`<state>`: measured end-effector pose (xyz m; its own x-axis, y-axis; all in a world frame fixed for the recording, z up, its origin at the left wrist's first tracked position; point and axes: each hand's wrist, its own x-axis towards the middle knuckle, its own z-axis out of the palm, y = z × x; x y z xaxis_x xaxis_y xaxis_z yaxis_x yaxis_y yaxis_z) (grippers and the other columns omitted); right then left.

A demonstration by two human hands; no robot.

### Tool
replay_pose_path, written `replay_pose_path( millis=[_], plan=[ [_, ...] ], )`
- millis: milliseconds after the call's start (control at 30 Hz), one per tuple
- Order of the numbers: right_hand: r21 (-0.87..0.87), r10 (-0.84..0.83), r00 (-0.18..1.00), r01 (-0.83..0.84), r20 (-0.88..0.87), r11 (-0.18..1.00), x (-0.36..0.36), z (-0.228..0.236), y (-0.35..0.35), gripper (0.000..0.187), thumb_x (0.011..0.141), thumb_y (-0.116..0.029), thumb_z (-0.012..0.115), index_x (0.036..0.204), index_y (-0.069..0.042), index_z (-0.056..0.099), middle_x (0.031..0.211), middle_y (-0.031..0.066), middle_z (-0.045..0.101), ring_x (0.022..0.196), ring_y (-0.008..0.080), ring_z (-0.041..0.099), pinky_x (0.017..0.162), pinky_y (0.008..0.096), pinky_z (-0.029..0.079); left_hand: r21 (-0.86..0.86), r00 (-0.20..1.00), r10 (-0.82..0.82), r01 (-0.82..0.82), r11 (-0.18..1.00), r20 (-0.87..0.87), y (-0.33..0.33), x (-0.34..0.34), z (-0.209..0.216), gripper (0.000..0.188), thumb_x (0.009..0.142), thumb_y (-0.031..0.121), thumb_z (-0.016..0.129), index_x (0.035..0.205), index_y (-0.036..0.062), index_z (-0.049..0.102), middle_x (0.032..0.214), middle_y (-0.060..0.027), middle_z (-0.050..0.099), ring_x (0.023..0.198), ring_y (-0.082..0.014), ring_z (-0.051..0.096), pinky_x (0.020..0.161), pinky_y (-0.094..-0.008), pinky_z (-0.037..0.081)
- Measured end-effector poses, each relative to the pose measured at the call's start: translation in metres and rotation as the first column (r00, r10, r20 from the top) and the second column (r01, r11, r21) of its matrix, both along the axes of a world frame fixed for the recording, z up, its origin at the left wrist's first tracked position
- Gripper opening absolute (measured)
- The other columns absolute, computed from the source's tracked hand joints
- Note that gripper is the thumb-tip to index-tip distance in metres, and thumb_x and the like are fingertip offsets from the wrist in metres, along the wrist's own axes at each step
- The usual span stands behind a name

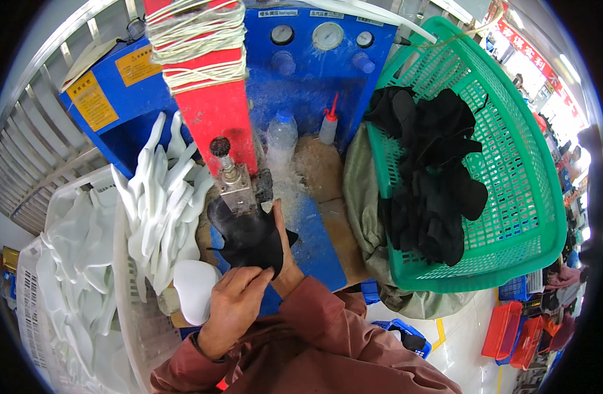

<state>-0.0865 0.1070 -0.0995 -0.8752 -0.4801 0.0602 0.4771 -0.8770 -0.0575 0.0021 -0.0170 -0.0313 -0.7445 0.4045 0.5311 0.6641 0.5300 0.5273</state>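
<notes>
A black piece that looks like a shoe upper [252, 235] lies beneath the small metal head [237, 194] of a red-columned machine [213, 121]. My left hand [234, 303] is closed, pinching the near edge of this piece between its fingertips. Along the right side of the same piece runs my right hand [285, 253]; one finger stretches up close to the metal head, and the others are mostly hidden behind the black material. Beside my left hand rests a smooth white foot-shaped piece [195, 291].
White foot-shaped pieces [160, 210] are heaped left of the machine, and more fill a pale crate [127, 315]. On the right, a green basket [511, 253] holds black pieces [439, 177]. Behind the work spot stand a clear bottle [282, 138] and a red-tipped squeeze bottle [328, 128].
</notes>
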Motion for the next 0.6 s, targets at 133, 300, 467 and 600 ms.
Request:
replay_pose_path(
  millis=[133, 300, 467, 600],
  plan=[
    [0.100, -0.102, 0.994, 0.097, 0.039, 0.990, 0.019, 0.010, 0.013, 0.075, 0.102, -0.072, 0.032, 0.145, -0.014, 0.053, 0.131, 0.0084, 0.064, 0.114, 0.0259, 0.064, 0.098, 0.0416, 0.053, 0.026, 0.996, -0.093, 0.093, 0.995, 0.007, 0.011, 0.003, 0.000, 0.024, 0.082, -0.004, 0.069, 0.106, 0.0000, 0.074, 0.096, -0.0110, 0.068, 0.082, -0.0285, 0.068, 0.070, -0.0354, 0.055],
    [-0.181, -0.082, 0.966, 0.037, -0.246, 0.983, 0.032, 0.015, 0.048, 0.080, 0.103, -0.071, 0.029, 0.158, -0.014, 0.038, 0.151, 0.0122, 0.051, 0.136, 0.0299, 0.051, 0.113, 0.0424, 0.041, 0.008, 0.986, -0.169, 0.169, 0.986, 0.006, 0.027, 0.006, -0.002, 0.027, 0.079, -0.004, 0.070, 0.105, 0.0012, 0.074, 0.097, -0.0107, 0.067, 0.083, -0.0289, 0.068, 0.070, -0.0363, 0.056],
    [-0.146, 0.051, 0.991, -0.069, -0.123, 0.987, 0.049, 0.004, 0.020, 0.084, 0.102, -0.072, 0.027, 0.157, -0.010, 0.039, 0.154, 0.0124, 0.049, 0.138, 0.0281, 0.050, 0.118, 0.0430, 0.037, 0.079, 0.991, -0.131, 0.131, 0.988, 0.004, 0.001, 0.030, 0.005, 0.022, 0.083, -0.001, 0.072, 0.105, 0.0023, 0.075, 0.102, -0.0128, 0.068, 0.088, -0.0286, 0.069, 0.073, -0.0357, 0.057],
    [0.195, -0.121, 0.992, 0.124, -0.024, 0.973, 0.050, 0.010, 0.021, 0.082, 0.102, -0.072, 0.026, 0.156, -0.011, 0.041, 0.152, 0.0124, 0.051, 0.136, 0.0302, 0.052, 0.118, 0.0467, 0.038, -0.024, 0.986, 0.163, -0.163, 0.986, 0.035, -0.054, 0.042, 0.009, 0.027, 0.083, 0.002, 0.075, 0.110, 0.0033, 0.073, 0.106, -0.0122, 0.068, 0.094, -0.0319, 0.069, 0.076, -0.0396, 0.058]
  ],
)
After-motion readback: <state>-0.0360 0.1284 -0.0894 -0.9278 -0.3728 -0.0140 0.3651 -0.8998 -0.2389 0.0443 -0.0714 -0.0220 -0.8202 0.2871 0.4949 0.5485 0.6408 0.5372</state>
